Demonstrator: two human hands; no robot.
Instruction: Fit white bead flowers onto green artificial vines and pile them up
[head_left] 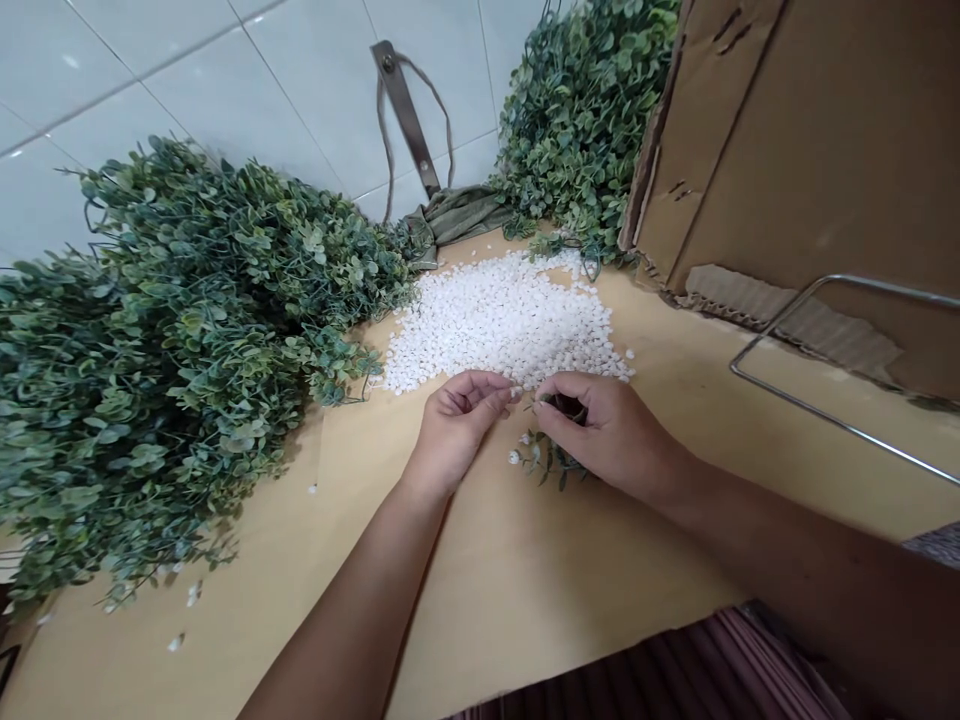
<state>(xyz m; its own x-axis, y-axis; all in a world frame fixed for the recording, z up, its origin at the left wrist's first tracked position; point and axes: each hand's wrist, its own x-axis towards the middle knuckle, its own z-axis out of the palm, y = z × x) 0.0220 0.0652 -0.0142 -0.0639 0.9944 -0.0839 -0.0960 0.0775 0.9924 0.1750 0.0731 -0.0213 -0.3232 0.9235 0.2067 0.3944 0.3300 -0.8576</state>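
A: Support?
B: Flat tan work surface (465, 620), smooth, slightly shaded toward the front. Material unclear.
A: On it, centre?
B: White bead heap (510, 315), many small bits, spread wide, a few strays just off its right edge.
A: Left?
B: Big leafy green pile (187, 330), its right end near the beads. Loose white bits (176, 641) scattered by its front edge.
A: Back?
B: Crumpled dark-green cloth (465, 213), just behind the beads. Second green clump (585, 120) right of it.
A: Right?
B: Brown cardboard (840, 150), upright, lower edge torn. Bent metal rod (847, 427) before it; contact unclear.
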